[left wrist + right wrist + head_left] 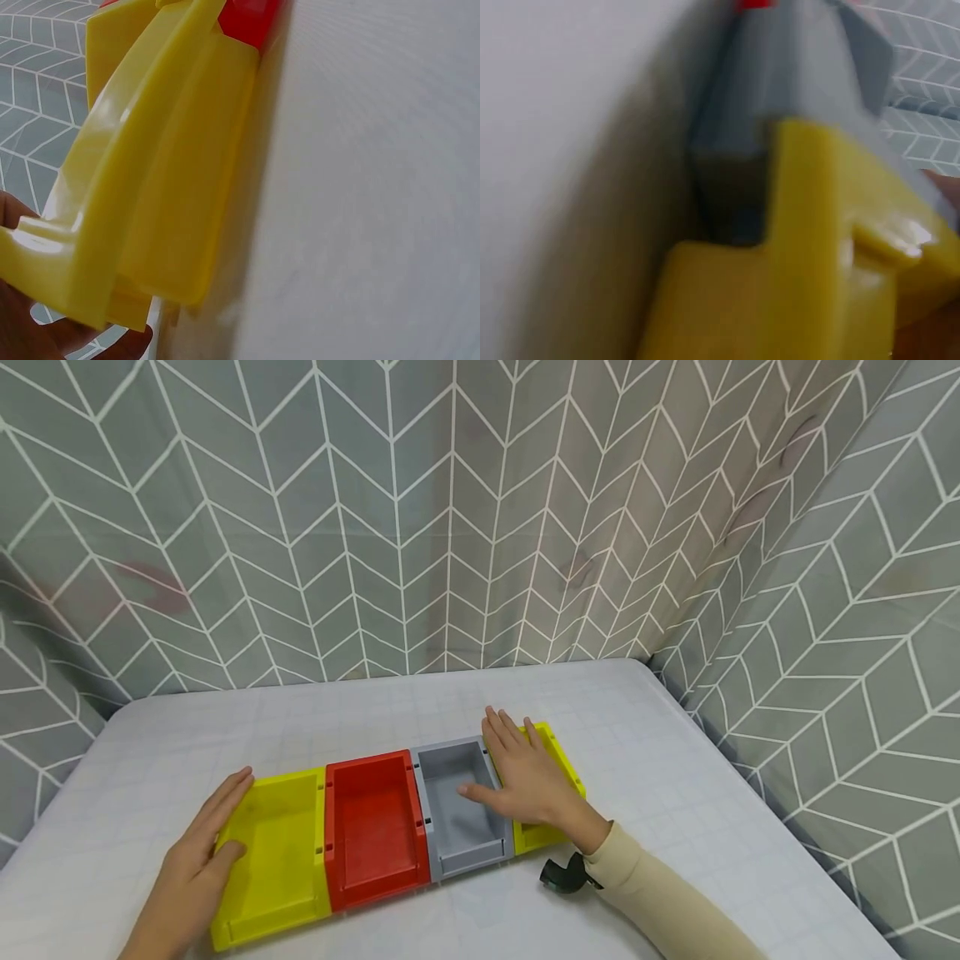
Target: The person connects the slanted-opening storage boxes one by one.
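Four open plastic bins stand side by side in a row: a left yellow bin [273, 852], a red bin [375, 827], a grey bin [461, 802] and a right yellow bin [553, 752]. My left hand [191, 860] lies along the outer end of the left yellow bin, fingers straight, thumb at the rim. In the left wrist view, its fingertips [127, 343] show beyond that bin's corner. Stretched across the right yellow bin is my right hand [525, 777], fingers extended and thumb over the grey bin. Part of the right yellow bin is hidden beneath it.
The bins stand on a table with a white cloth [697, 827]. A grey curtain with a white zigzag pattern [420, 527] hangs behind and at the sides. At the right sleeve's cuff is a small black device [564, 875].
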